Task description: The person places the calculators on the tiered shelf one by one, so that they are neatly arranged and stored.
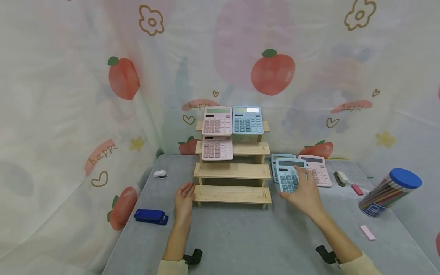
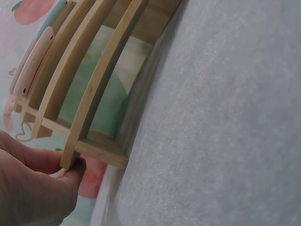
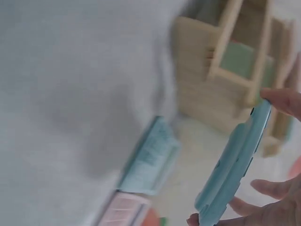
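In the head view my right hand [image 1: 306,193] holds a light blue calculator [image 1: 288,184] by its edges, lifted off the table. The right wrist view shows that calculator [image 3: 237,165] edge-on between thumb and fingers. With thumb and finger, my left hand [image 2: 40,183] pinches the left end of the lowest step of a wooden tiered rack [image 1: 233,194]. On the top step stand a pink calculator [image 1: 217,121] and a blue calculator [image 1: 248,120]. Another pink calculator [image 1: 217,149] is on the step below. Behind the held one, a second blue calculator [image 1: 274,168] is partly hidden, beside a pink calculator [image 1: 319,172].
A blue stapler [image 1: 151,216] and a small white item [image 1: 160,174] lie left on the grey table [image 1: 233,244]. At the right are a tub of pencils [image 1: 390,193], a pink eraser-like block [image 1: 368,232], a red block [image 1: 357,190] and a dark green item [image 1: 339,179].
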A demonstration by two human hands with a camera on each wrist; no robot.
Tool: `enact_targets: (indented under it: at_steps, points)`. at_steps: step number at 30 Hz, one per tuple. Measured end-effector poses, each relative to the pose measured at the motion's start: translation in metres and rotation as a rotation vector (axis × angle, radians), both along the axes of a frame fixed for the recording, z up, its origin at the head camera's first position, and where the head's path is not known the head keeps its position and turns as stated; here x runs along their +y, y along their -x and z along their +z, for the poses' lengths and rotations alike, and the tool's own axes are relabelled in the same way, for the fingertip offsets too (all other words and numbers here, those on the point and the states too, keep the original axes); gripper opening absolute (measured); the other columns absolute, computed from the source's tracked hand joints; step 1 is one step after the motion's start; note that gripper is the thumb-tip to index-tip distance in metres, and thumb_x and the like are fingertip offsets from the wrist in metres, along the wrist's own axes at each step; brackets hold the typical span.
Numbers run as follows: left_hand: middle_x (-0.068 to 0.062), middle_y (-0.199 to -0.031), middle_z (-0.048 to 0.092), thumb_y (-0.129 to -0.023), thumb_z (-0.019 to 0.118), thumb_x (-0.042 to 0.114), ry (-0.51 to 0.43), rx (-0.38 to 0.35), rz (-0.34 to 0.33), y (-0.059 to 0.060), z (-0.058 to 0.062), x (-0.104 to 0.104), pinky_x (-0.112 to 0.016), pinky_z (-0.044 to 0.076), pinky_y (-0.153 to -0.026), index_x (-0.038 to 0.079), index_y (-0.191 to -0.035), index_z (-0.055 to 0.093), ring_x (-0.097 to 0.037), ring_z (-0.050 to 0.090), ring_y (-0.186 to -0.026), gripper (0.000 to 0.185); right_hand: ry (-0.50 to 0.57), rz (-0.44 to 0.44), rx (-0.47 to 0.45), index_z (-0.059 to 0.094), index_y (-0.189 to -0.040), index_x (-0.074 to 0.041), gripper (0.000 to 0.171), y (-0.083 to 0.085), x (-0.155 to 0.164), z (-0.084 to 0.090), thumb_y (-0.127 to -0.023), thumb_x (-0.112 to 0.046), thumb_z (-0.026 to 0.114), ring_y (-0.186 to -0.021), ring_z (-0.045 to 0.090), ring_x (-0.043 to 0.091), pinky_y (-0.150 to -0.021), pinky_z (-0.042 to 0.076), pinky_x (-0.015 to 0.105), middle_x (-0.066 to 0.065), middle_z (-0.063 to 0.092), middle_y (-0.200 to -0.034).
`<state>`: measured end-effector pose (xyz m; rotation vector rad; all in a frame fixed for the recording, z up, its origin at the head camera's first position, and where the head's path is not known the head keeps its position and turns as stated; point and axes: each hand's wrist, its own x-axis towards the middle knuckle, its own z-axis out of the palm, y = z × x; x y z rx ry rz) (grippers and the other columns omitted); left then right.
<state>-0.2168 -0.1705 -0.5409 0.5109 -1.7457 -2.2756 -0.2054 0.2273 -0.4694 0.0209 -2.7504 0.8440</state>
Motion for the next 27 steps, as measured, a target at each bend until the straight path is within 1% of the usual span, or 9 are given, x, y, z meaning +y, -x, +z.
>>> enact_targets:
  at_steps: [2, 5, 10, 13, 16, 18, 23, 27]
  points:
    - [-0.031, -0.150, 0.049, -0.092, 0.047, -0.024, -0.002, -0.001, 0.001, 0.000, 0.001, 0.000, -0.046, 0.041, -0.117, -0.011, -0.148, 0.041, -0.039, 0.049, -0.143, 0.057, -0.010, 0.013, 0.043, 0.035, -0.156, 0.001, 0.112, -0.002, -0.005, 0.013, -0.067, -0.031, 0.096, -0.125, 0.044, 0.054, -0.098, 0.043, 0.073, 0.035, 0.035, -0.148]
    - [-0.031, -0.151, 0.049, -0.092, 0.047, -0.024, -0.008, -0.006, 0.000, 0.000, 0.002, 0.000, -0.047, 0.040, -0.117, -0.010, -0.148, 0.041, -0.040, 0.048, -0.143, 0.058, -0.022, 0.038, 0.078, 0.036, -0.156, -0.001, 0.111, -0.003, -0.014, 0.031, -0.068, -0.032, 0.095, -0.126, 0.044, 0.054, -0.097, 0.042, 0.073, 0.034, 0.034, -0.150]
    - [-0.032, -0.150, 0.048, -0.092, 0.046, -0.025, -0.011, -0.002, 0.001, 0.001, 0.002, -0.001, -0.048, 0.040, -0.117, -0.011, -0.148, 0.040, -0.041, 0.048, -0.143, 0.058, -0.024, 0.073, 0.073, 0.035, -0.158, -0.003, 0.111, -0.004, -0.033, 0.060, -0.070, -0.033, 0.095, -0.124, 0.047, 0.055, -0.094, 0.045, 0.072, 0.032, 0.031, -0.154]
    - [-0.032, -0.150, 0.049, -0.092, 0.046, -0.025, -0.014, 0.000, 0.005, 0.002, 0.002, -0.001, -0.047, 0.040, -0.117, -0.011, -0.148, 0.041, -0.041, 0.048, -0.143, 0.058, -0.026, 0.093, 0.055, 0.035, -0.158, -0.005, 0.110, -0.001, -0.045, 0.072, -0.070, -0.034, 0.094, -0.122, 0.049, 0.053, -0.092, 0.048, 0.069, 0.030, 0.030, -0.156]
    - [-0.032, -0.150, 0.049, -0.093, 0.047, -0.024, -0.014, -0.010, 0.006, 0.002, 0.002, -0.002, -0.048, 0.040, -0.117, -0.011, -0.148, 0.041, -0.041, 0.048, -0.143, 0.058, -0.024, 0.114, 0.035, 0.037, -0.157, -0.007, 0.107, 0.005, -0.057, 0.079, -0.071, -0.036, 0.094, -0.121, 0.051, 0.051, -0.090, 0.050, 0.066, 0.028, 0.030, -0.158]
    - [-0.031, -0.150, 0.049, -0.093, 0.047, -0.024, -0.013, -0.018, 0.007, 0.002, 0.001, -0.001, -0.048, 0.040, -0.117, -0.010, -0.149, 0.041, -0.041, 0.048, -0.143, 0.058, -0.014, 0.129, 0.025, 0.039, -0.157, -0.008, 0.105, 0.010, -0.064, 0.081, -0.071, -0.036, 0.094, -0.124, 0.051, 0.051, -0.092, 0.050, 0.065, 0.025, 0.030, -0.159]
    - [-0.032, -0.151, 0.049, -0.094, 0.047, -0.024, -0.010, -0.022, 0.005, 0.000, -0.001, 0.001, -0.049, 0.040, -0.117, -0.010, -0.149, 0.040, -0.041, 0.048, -0.143, 0.058, 0.002, 0.160, -0.024, 0.041, -0.156, -0.008, 0.102, 0.019, -0.080, 0.081, -0.074, -0.038, 0.092, -0.132, 0.046, 0.052, -0.100, 0.046, 0.068, 0.026, 0.028, -0.161]
    - [-0.032, -0.151, 0.049, -0.094, 0.046, -0.024, -0.015, -0.017, 0.011, 0.001, -0.001, 0.001, -0.050, 0.040, -0.117, -0.011, -0.149, 0.040, -0.041, 0.048, -0.143, 0.057, 0.008, 0.165, -0.052, 0.041, -0.156, -0.008, 0.100, 0.027, -0.092, 0.081, -0.074, -0.039, 0.090, -0.129, 0.047, 0.051, -0.099, 0.047, 0.067, 0.025, 0.027, -0.161]
